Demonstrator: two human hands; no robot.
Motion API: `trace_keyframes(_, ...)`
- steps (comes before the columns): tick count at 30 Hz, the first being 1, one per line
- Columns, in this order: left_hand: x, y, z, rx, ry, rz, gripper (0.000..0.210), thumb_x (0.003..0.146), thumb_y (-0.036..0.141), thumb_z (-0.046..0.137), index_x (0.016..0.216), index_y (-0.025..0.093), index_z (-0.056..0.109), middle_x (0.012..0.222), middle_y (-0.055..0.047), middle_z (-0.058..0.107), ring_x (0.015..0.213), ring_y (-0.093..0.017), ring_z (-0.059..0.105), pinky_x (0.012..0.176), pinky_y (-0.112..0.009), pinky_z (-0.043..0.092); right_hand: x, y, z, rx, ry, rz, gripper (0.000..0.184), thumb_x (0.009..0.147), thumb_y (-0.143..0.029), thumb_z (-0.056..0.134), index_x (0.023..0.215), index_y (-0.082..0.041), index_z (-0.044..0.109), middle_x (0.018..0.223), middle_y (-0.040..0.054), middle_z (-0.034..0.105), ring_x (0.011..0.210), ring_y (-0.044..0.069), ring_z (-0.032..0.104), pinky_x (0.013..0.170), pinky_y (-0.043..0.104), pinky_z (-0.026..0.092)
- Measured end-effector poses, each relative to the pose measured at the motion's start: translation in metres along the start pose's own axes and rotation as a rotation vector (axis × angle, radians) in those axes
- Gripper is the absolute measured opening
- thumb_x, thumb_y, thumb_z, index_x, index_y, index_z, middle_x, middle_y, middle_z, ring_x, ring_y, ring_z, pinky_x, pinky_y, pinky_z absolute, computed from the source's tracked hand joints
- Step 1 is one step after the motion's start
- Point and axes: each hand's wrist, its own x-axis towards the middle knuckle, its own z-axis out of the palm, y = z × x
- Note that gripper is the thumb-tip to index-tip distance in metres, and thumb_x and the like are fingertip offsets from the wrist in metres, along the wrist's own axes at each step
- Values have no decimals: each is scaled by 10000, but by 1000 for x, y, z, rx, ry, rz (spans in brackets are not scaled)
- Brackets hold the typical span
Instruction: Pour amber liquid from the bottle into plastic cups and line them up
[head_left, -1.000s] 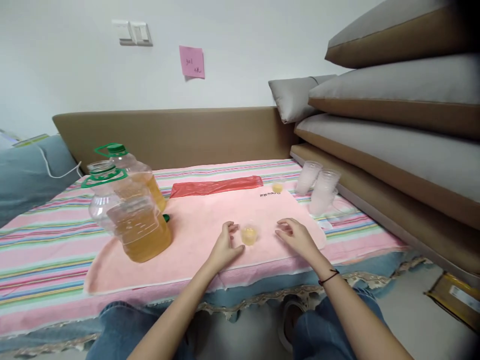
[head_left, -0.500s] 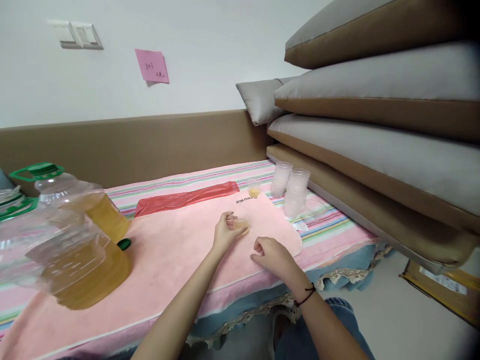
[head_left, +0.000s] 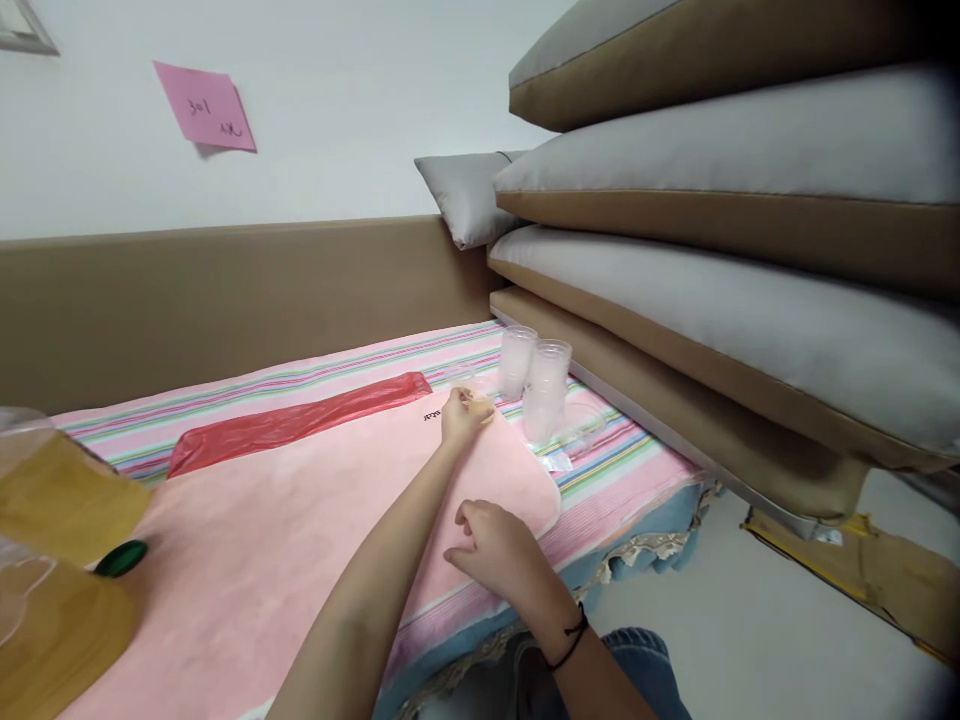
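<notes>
One small clear cup (head_left: 481,408) sits inside the left grip (head_left: 457,418).

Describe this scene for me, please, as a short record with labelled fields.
Left hand: fingers around a small clear plastic cup of yellow liquid
Right hand: fingers loosely curled, no object visible in it, near the pink fabric mat
Right of cup: two stacks of translucent plastic cups
Beyond mat: long crumpled red plastic bag
Left edge: clear plastic bottles of amber liquid, cut off by the frame; round green plastic cap beside them
</notes>
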Motion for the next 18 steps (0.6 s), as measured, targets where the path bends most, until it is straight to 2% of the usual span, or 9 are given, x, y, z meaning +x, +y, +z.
trace_keyframes(8, -1, -7, 11, 46, 37, 12, 451, 587, 245, 822, 833, 228, 444, 883, 5, 613, 805, -172, 605, 751, -298, 457, -1, -6, -1, -27, 10, 7, 241, 822, -179, 722, 1045, -123, 650, 1058, 98, 660, 1008, 285, 615, 801, 317, 448)
trace_keyframes(18, 2, -8, 11, 41, 34, 32, 406, 617, 181, 772, 857, 229, 449, 903, -8, 642, 858, -194, 648, 765, -306, 479, -1, -5, 1, -28, 4, 6, 232, 824, -231, 729, 1021, -138, 653, 1042, 93, 663, 974, 294, 622, 785, 330, 460)
